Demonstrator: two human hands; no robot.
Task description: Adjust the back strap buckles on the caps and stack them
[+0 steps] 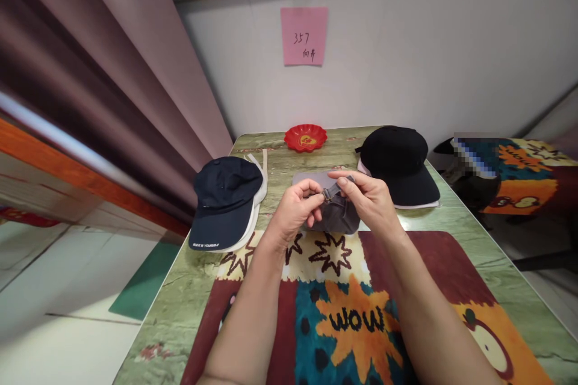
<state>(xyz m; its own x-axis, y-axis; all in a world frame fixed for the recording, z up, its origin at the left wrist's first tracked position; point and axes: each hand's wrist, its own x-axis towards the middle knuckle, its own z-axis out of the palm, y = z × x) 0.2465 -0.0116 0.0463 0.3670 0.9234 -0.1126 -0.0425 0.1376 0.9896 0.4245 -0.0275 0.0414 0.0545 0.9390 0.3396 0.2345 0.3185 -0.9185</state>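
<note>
A grey cap (341,216) is in front of me over the far edge of the mat, partly hidden by my hands. Its back strap (333,189) runs between my two hands and passes through a small metal buckle (327,194). My left hand (301,204) is closed, pinching the strap at the buckle between thumb and fingers. With thumb and forefinger, my right hand (363,192) grips the strap's other end. To the left lies a navy cap (226,198) on top of a white one (261,192). A black cap (395,162) rests on a pale cap (418,206) at the right.
A red scalloped dish (306,138) stands at the back of the green marbled table (271,159). A colourful patterned mat (352,331) covers the near part. Behind is a wall with a pink note (304,36); a curtain (117,30) hangs at left.
</note>
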